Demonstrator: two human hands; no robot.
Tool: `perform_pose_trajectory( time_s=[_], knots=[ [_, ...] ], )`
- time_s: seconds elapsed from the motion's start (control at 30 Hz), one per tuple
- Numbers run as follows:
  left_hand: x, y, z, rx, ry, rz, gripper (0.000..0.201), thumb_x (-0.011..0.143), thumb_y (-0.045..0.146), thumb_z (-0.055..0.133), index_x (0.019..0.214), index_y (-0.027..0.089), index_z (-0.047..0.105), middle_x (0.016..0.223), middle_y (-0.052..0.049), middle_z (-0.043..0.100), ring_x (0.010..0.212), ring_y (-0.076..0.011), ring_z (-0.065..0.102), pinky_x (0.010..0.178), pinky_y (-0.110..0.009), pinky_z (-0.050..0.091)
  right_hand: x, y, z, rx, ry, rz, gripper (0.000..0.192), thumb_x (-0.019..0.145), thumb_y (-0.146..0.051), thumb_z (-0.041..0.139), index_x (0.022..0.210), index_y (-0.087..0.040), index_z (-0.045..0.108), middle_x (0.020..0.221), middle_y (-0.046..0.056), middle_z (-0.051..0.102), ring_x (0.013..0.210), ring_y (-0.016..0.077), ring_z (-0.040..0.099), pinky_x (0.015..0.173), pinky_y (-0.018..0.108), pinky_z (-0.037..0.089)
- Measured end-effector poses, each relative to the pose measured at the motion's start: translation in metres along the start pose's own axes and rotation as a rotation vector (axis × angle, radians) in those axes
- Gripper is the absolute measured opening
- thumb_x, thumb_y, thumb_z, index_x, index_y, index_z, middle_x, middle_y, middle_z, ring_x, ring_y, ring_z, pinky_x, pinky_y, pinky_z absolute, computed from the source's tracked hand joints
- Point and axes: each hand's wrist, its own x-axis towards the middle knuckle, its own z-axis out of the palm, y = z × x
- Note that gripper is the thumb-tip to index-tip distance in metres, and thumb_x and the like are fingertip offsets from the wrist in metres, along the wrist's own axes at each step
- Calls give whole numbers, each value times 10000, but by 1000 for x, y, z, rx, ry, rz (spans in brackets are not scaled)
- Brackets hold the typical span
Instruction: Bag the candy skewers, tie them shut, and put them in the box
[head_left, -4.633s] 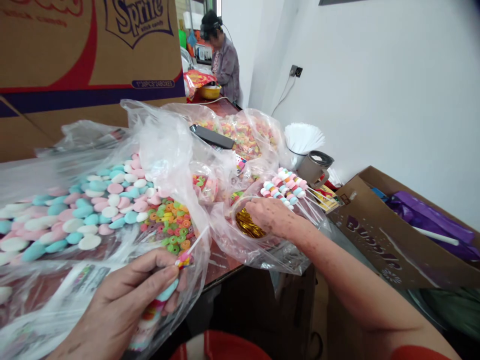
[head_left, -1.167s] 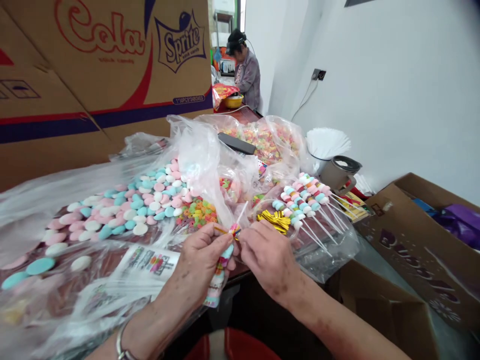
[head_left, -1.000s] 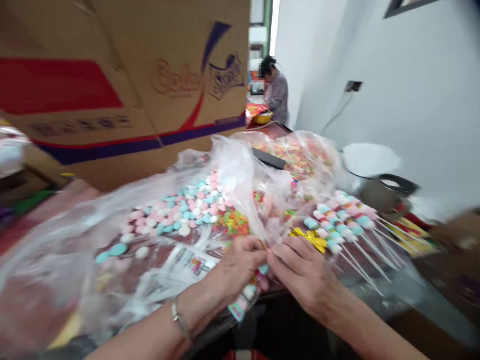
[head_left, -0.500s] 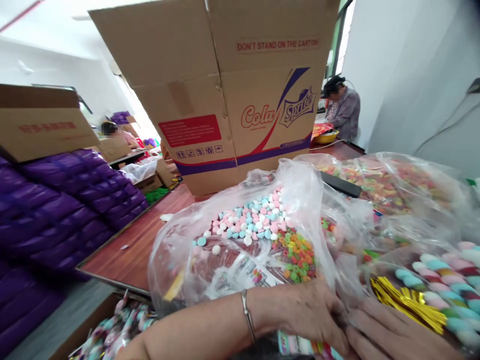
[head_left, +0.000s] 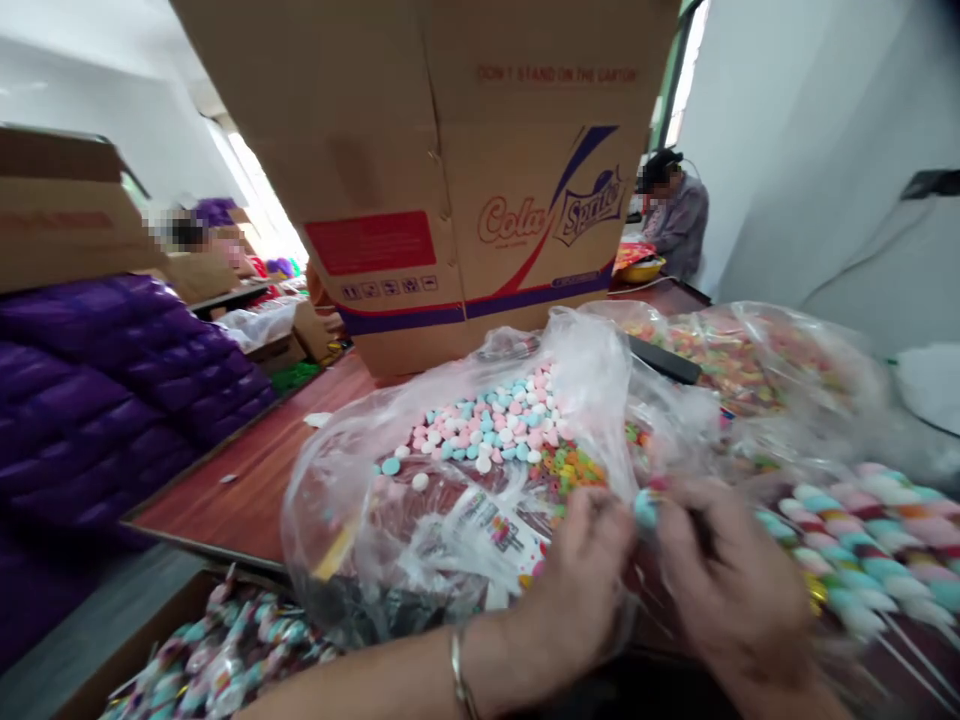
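Note:
Over the near edge of the heap of bags, my left hand [head_left: 574, 575] has its fingers curled closed, and what they grip is hidden. My right hand [head_left: 731, 580], smeared a little by motion, is closed close beside it. Between the two hands shows the light-blue and red end of a marshmallow skewer [head_left: 646, 507], at the fingertips of my right hand. Several marshmallow skewers [head_left: 862, 540] with white sticks lie to the right. Beneath and beyond my left hand spreads a clear plastic bag [head_left: 322, 500], with pink, white and blue candies [head_left: 495, 420] and ring gummies [head_left: 574, 468] on it.
A tall cardboard carton [head_left: 390, 190] stands at the back of the table [head_left: 255, 470]. Lower left is a box of wrapped skewers [head_left: 217, 650]. Bags of gummies [head_left: 697, 350] and a dark flat object [head_left: 664, 358] lie right of centre. Purple bundles [head_left: 112, 400] are stacked left. A person [head_left: 675, 215] works behind.
My hands have risen from low over the table, and the skewer's blue end now shows between them. The gold ties at right are mostly hidden behind my right hand. The view has shifted slightly.

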Motion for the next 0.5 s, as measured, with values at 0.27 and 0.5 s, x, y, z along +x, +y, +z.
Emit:
perform_pose_trajectory(
  time_s=[0.27, 0.5],
  knots=[
    [18, 46, -48, -55, -419, -106, 548, 887, 619, 460, 800, 157, 742, 722, -100, 709, 855, -265, 640, 888, -381, 455, -12, -12, 5, 277, -135, 297, 186, 902, -282, 501, 747, -216, 581, 631, -15, 606, 561, 136, 547, 522, 227, 435],
    [-5, 22, -34, -333, -26, -227, 254, 825, 368, 695, 971, 175, 616, 894, -37, 690, 740, -148, 630, 687, -257, 493, -36, -50, 26, 926, -458, 753, 247, 890, -410, 567, 770, -195, 572, 637, -29, 484, 546, 102, 409, 510, 223, 369]
  ],
)
